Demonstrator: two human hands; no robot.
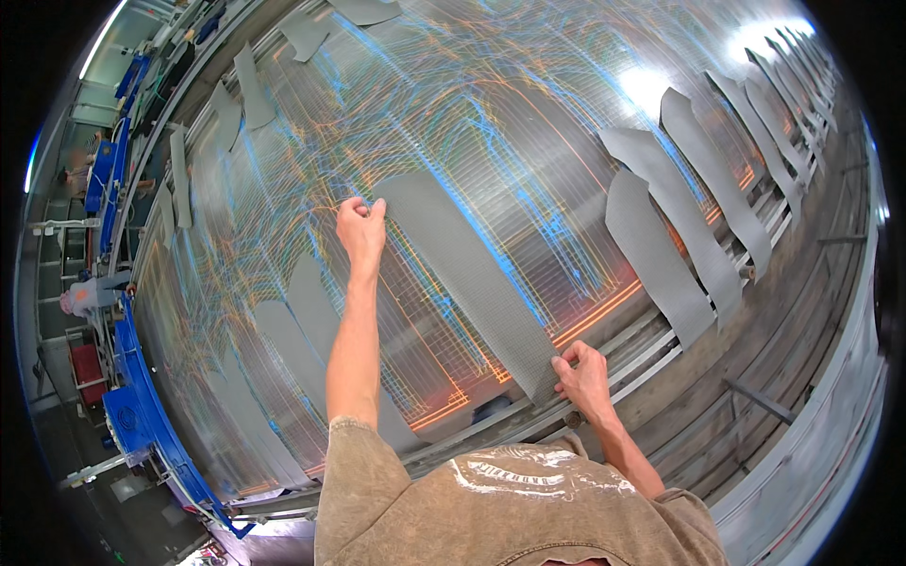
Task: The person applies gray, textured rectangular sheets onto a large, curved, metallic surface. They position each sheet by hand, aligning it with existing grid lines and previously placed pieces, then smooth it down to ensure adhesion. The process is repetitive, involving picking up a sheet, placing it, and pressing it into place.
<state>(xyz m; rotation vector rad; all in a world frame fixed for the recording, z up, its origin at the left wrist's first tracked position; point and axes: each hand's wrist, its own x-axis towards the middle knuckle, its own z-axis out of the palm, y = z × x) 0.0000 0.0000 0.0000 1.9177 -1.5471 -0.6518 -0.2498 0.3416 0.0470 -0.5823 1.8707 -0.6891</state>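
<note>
A long grey piece of ribbed sheet material (467, 283) lies slantwise across a shiny table (566, 123) that is covered with glowing blue and orange outlines. My left hand (361, 231) is closed in a pinch at the far left corner of this piece, thumb and fingertips on its edge. At the near end, my right hand (582, 374) pinches the lower right corner, by the table's front edge. Between the two hands the piece looks flat. To the left of it, a similar grey piece (316, 307) lies partly behind my left forearm.
More grey cut pieces (661, 255) lie along the right side, their ends hanging over the front rail (651, 373). Others (250, 90) rest along the far left edge. Blue machine parts (132, 415) and a person (90, 297) are beyond the left side.
</note>
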